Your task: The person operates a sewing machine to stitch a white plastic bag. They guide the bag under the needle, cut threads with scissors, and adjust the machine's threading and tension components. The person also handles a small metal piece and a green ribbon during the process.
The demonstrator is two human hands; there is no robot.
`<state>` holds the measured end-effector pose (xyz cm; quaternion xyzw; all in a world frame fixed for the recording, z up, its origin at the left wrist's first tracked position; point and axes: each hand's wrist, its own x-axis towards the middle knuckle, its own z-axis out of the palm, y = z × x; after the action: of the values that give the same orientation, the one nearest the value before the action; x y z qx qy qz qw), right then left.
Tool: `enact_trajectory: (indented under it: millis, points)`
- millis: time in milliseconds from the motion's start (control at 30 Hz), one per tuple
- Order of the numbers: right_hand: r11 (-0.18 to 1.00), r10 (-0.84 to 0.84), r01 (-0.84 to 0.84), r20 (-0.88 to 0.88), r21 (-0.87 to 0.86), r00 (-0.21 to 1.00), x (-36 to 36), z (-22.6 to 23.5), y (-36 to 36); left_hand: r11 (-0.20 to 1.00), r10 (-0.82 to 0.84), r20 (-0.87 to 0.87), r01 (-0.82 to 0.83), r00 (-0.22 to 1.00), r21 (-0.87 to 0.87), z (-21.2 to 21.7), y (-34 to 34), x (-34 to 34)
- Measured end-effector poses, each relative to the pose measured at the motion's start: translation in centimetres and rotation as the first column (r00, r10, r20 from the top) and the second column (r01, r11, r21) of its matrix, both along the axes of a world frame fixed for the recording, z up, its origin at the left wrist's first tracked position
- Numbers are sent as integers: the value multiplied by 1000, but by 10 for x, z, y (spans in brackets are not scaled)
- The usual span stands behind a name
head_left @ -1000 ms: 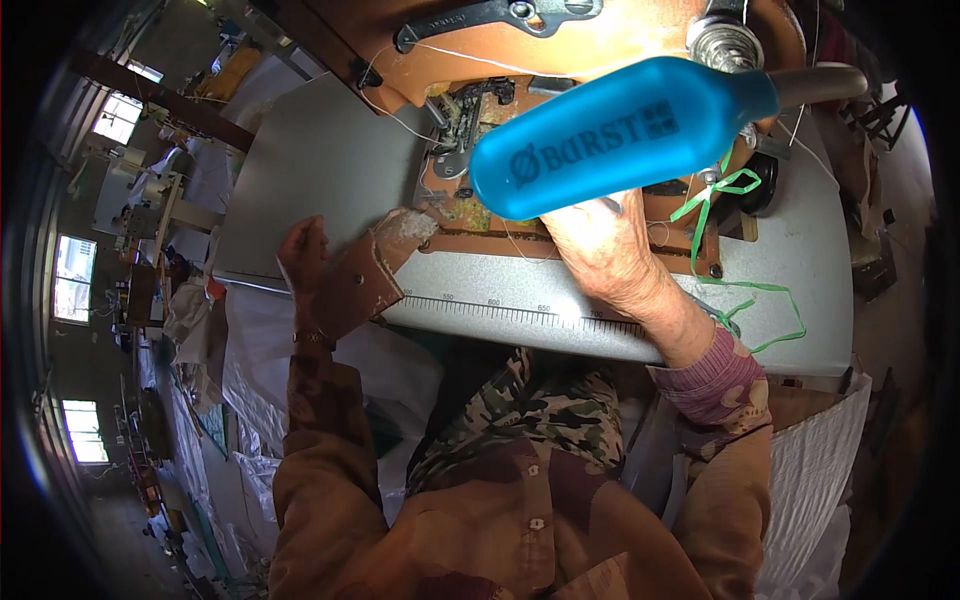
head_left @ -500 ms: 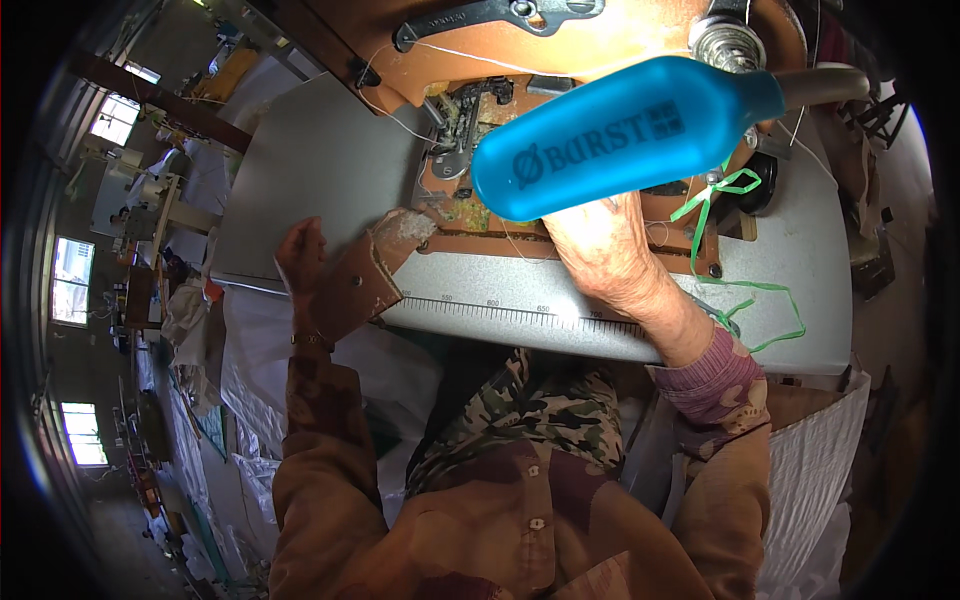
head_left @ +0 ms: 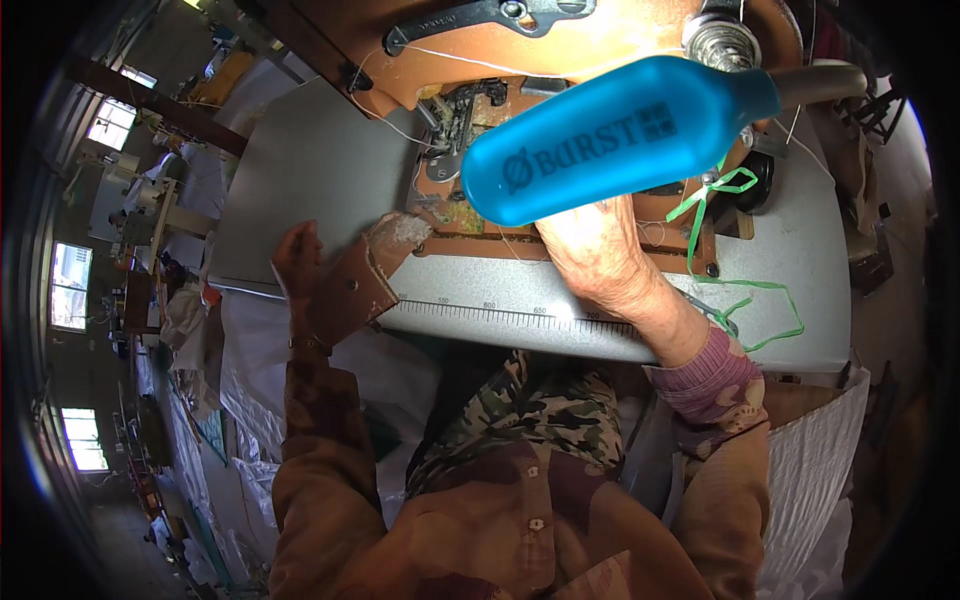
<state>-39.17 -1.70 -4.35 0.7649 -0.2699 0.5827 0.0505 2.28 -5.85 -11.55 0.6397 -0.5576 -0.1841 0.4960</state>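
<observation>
A brown sewing machine [head_left: 640, 30] stands on a grey table, its bed opened beneath the arm and metal parts [head_left: 462, 115] exposed. My right hand [head_left: 595, 245] reaches into the bed from the front. Its fingers are hidden behind a bright blue, rounded lamp head [head_left: 600, 140], so their grip cannot be seen. My left hand [head_left: 296, 262] is at the left, beside a tilted brown cover plate [head_left: 350, 285] that hides part of it. Its visible fingers are loosely bent, with nothing seen in them. White thread [head_left: 480, 62] runs along the machine arm.
Green ribbon [head_left: 700, 220] is tied at the machine's right side and trails onto the grey tabletop [head_left: 290, 170]. A ruler scale [head_left: 515, 312] runs along the front edge. White sheeting [head_left: 815, 480] hangs at the lower right. Cluttered work stations and windows [head_left: 72, 285] lie left.
The view has shifted slightly, so the machine and lamp appear a little further left. Both hands stay in nearly the same places.
</observation>
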Motion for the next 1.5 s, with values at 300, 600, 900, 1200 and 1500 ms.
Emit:
enact_trajectory:
  millis: [300,600,900,1200,1500]
  points:
    - [1000,17,-16,20,-20,1000,5,-1,-5,1000,-16,-25,16,1000,-16,-1,1,-1]
    - [1000,-5,6,33,-25,999,3,1,-2,996,-64,-15,63,998,-68,-4,2,4]
    - [999,-6,7,51,-31,999,3,0,-3,998,-58,0,58,998,16,7,10,-16]
    - [1000,-11,10,88,7,996,6,-1,-2,996,-75,-24,74,997,-41,2,4,-3]
    - [999,4,-9,141,34,990,8,-4,-1,994,-88,-31,85,996,-67,-10,-1,11]
